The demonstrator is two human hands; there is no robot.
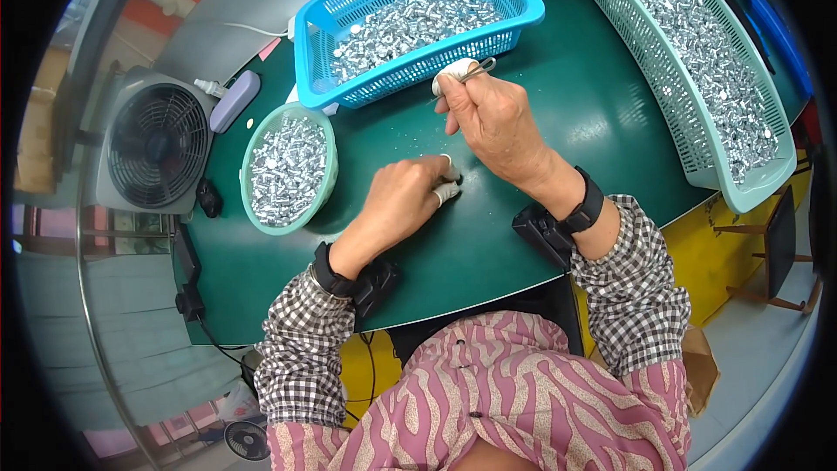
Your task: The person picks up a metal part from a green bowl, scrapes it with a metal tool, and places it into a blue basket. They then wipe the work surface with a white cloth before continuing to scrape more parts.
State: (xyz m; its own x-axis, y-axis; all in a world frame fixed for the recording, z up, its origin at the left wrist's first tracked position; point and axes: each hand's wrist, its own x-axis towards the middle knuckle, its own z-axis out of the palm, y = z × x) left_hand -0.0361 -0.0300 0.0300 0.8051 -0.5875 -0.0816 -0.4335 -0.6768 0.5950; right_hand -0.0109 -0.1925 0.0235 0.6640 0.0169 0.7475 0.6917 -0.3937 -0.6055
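My right hand (507, 126) is raised just below the blue basket, near the upper middle of the frame. Its fingers close around a thin, looped metal tool (479, 69), and a white cover wraps the thumb side of the grip. My left hand (403, 196) is lower, at the middle of the frame, its fingers drawn narrowly together near the green tabletop (471, 257). White covers (445, 193) sit on these fingertips too; I cannot tell whether a small piece is pinched between them.

Small silvery metal pieces (410, 28) lie heaped in three containers. The blue basket (417, 70), at the top centre, has slotted walls. A round pale-green bowl (331, 170) stands left of my left hand, filled with similar pieces. A long pale-green basket (649, 96) runs down the upper right, also well filled. Tiny pale specks dot the tabletop between the blue basket and my left hand.

I wear a black strap on each wrist, each with a dark box attached, and black-and-white checked sleeves (632, 296) over pink patterned clothing (497, 384). At the left of the frame, a grey box fan (159, 144) stands beside a purple case (235, 101). A dark-backed chair (779, 249) shows at the right edge.
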